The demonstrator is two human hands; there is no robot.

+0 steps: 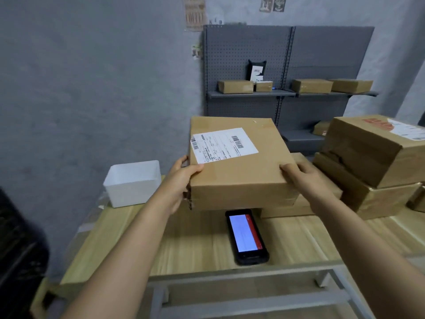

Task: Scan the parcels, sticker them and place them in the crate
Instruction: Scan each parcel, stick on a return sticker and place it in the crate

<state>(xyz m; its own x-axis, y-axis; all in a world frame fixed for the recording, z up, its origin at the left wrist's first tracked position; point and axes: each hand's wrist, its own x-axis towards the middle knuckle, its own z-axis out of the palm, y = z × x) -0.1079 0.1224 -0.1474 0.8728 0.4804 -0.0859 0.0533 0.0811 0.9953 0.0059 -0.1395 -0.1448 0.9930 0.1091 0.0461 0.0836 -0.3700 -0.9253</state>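
Left hand (181, 180) clamped on the near left corner of a cardboard parcel (239, 166), thumb on the top face beside the white shipping label (224, 145), fingers wrapped under the left side. Right hand (303, 178) gripping the near right corner, thumb lying along the top edge, fingers hidden below. Parcel held level above the tabletop (195, 245), roughly over its middle, label facing up with barcodes at both ends. Directly beneath the parcel's near edge, flat on the tabletop, a black handheld scanner (246, 236), screen lit. Behind the right hand, at the far right of the tabletop, a stack of parcels (368, 162). At the far left corner, a white plastic bin (133, 183). Beyond the table, against the wall, a grey shelving unit (287, 65) carrying more small parcels.
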